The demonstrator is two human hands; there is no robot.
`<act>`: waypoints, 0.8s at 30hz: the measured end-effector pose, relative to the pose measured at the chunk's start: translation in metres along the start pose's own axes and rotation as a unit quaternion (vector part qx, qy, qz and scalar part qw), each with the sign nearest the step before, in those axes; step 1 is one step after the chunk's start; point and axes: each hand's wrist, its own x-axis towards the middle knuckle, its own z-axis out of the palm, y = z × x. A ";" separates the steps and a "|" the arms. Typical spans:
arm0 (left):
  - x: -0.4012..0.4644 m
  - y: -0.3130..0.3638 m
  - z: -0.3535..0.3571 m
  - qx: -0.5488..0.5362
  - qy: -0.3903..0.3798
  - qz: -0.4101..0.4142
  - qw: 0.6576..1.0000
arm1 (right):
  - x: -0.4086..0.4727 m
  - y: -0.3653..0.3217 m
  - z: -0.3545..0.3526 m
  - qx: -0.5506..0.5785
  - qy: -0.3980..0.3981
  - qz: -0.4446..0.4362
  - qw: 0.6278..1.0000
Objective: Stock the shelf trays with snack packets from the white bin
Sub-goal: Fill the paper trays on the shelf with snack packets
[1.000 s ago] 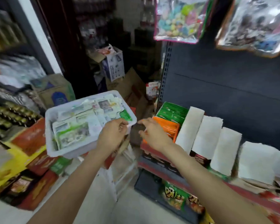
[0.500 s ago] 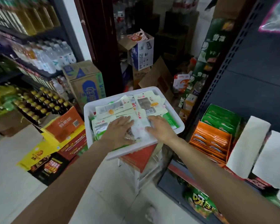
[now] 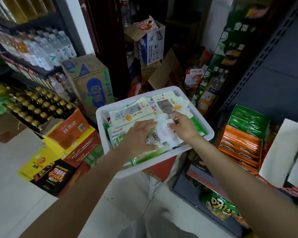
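Observation:
The white bin stands on a stool in the aisle, full of pale and green snack packets. Both my hands are inside it. My left hand lies flat on the packets near the front, fingers stretched towards a white packet. My right hand pinches the top edge of that white packet with its fingertips. The shelf trays at the right hold orange and green packets in upright rows.
Stacked cardboard cartons and bottles fill the left side. More boxes crowd the back. White paper sheets hang over goods on the right shelf. Green snack bags lie on the lower shelf. Pale floor lies below my arms.
My right hand came back from the shelf trays into the bin and now pinches a white packet. My left hand slid flat over the packets. The view swung left and down.

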 end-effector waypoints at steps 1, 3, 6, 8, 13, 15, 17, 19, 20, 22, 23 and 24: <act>0.000 0.000 -0.001 -0.012 0.005 0.008 1.000 | 0.000 -0.002 -0.001 0.007 0.012 0.012 1.000; 0.001 -0.001 -0.003 -0.024 0.003 0.020 1.000 | -0.002 -0.004 -0.003 0.017 0.041 0.037 0.998; 0.000 -0.003 -0.004 -0.023 -0.022 0.030 0.999 | -0.004 -0.008 -0.008 0.036 0.090 0.054 0.994; 0.000 -0.002 -0.004 -0.007 -0.038 0.041 0.998 | -0.007 -0.009 -0.010 0.049 0.128 0.061 0.989; 0.007 0.009 -0.011 -0.165 -0.026 -0.007 0.986 | -0.019 -0.003 -0.017 0.093 0.177 0.061 0.978; 0.012 0.015 -0.018 -0.183 -0.039 -0.022 0.982 | -0.025 -0.003 -0.023 0.113 0.183 0.038 0.976; 0.017 0.022 -0.027 -0.191 -0.045 -0.004 0.980 | -0.034 -0.003 -0.031 0.114 0.209 0.025 0.971; 0.024 0.030 -0.035 -0.209 -0.045 0.011 0.977 | -0.044 -0.001 -0.038 0.140 0.247 0.021 0.959; 0.027 0.034 -0.038 -0.212 -0.046 0.016 0.976 | -0.048 0.000 -0.041 0.159 0.264 0.022 0.951; 0.034 0.041 -0.040 -0.181 -0.046 0.020 0.982 | -0.053 0.001 -0.045 0.177 0.277 0.031 0.944; 0.036 0.043 -0.040 -0.162 -0.042 0.015 0.986 | -0.053 0.000 -0.045 0.174 0.273 0.036 0.945; 0.038 0.045 -0.039 -0.147 -0.031 0.005 0.989 | -0.052 -0.001 -0.045 0.170 0.266 0.039 0.948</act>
